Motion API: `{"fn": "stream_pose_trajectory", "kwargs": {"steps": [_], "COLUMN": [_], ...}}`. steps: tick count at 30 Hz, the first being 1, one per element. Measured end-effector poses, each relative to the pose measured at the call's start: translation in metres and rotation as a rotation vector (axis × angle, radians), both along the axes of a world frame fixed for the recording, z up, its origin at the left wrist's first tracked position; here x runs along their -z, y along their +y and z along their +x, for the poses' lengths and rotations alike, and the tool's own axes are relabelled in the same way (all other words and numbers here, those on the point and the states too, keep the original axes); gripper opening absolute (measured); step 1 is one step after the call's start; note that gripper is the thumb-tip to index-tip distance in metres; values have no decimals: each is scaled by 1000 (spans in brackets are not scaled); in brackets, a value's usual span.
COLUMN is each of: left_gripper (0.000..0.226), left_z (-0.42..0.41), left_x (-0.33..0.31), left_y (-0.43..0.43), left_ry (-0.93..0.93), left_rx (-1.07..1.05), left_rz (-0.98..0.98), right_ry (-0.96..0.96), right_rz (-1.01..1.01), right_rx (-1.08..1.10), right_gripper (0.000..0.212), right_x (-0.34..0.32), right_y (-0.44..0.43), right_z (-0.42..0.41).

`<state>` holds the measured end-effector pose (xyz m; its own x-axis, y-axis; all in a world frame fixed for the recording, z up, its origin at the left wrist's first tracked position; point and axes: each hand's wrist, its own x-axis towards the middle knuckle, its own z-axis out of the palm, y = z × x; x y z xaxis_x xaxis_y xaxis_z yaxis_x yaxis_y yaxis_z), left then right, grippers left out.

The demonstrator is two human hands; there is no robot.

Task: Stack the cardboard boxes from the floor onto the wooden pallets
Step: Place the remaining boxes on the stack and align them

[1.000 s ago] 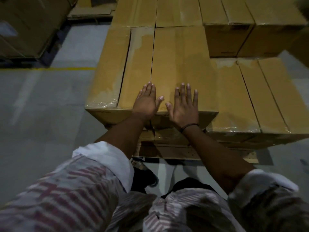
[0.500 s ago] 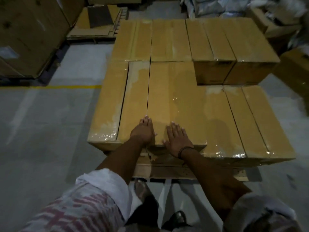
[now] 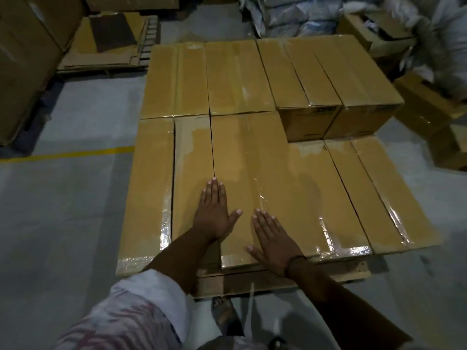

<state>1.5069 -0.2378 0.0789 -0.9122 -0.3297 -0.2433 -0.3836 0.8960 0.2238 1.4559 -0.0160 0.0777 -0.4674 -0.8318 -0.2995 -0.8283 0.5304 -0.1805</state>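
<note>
Boxes (image 3: 235,79) of brown cardboard, taped and glossy at the ends, lie packed side by side on a wooden pallet (image 3: 278,281), whose near edge shows as a pale strip under them. Two raised boxes (image 3: 358,72) in the far right corner sit one layer higher than the rest, leaving a step down to the near right row. Bare grey floor (image 3: 63,223) lies open all along the left side of the stack and in front of it, crossed on the left by a yellow line (image 3: 70,154). On the right the room is tighter: loose cartons (image 3: 427,102) stand on the floor just beside the far right corner, with pale sacks (image 3: 290,16) piled behind. Far left lie flattened cardboard sheets (image 3: 108,44) and a tall carton (image 3: 25,66).

Left hand (image 3: 214,215) lies flat on top of the wide middle box (image 3: 265,160), right at the seam with its left neighbour. Its fingers (image 3: 214,190) are straight and close together, the thumb spread to the right, gripping nothing. Right hand (image 3: 274,242), with a dark band (image 3: 294,261) at the wrist, lies flat on the same box close to its near edge, fingers straight and together, thumb out to the left. The two hands are near each other but apart. A sandalled foot (image 3: 225,311) stands on the floor just before the pallet.
</note>
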Motion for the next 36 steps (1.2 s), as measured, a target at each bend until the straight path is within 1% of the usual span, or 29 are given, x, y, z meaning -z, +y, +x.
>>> {"fn": "stream_pose_trajectory", "kwargs": {"steps": [2, 6, 13, 20, 22, 25, 28, 32, 34, 36], "left_gripper": [94, 87, 72, 67, 67, 69, 69, 69, 69, 70], "left_z": [-11, -23, -18, -18, -18, -17, -18, -16, -17, -15], "left_x": [5, 17, 24, 27, 25, 24, 24, 24, 24, 25], "left_y": [-6, -9, -13, -11, -12, -11, -12, -11, -12, -13], "left_ry": [32, 139, 274, 270, 259, 235, 226, 245, 245, 259], "left_rx": [-10, -66, -97, -107, -102, -95, -98, -92, -92, -94], "left_rz": [2, -17, 14, -10, -4, -3, -6, 1, 7, 20], "right_ry": [18, 52, 95, 112, 99, 85, 82, 136, 164, 173], "right_rz": [-3, -7, -44, -39, -49, -81, -117, -318, -332, -328], "right_rx": [-1, 73, 196, 253, 294, 339, 292, 229, 170, 156], "right_gripper": [87, 85, 84, 83, 81, 76, 74, 72, 70, 67], "right_x": [2, 9, 17, 20, 17, 15, 14, 19, 21, 21], "right_y": [-8, -34, -82, -110, -110, -100, -82, -61, -54, -56], "right_z": [-12, -30, -64, -85, -75, -37, 10, 54, 64, 65]}}
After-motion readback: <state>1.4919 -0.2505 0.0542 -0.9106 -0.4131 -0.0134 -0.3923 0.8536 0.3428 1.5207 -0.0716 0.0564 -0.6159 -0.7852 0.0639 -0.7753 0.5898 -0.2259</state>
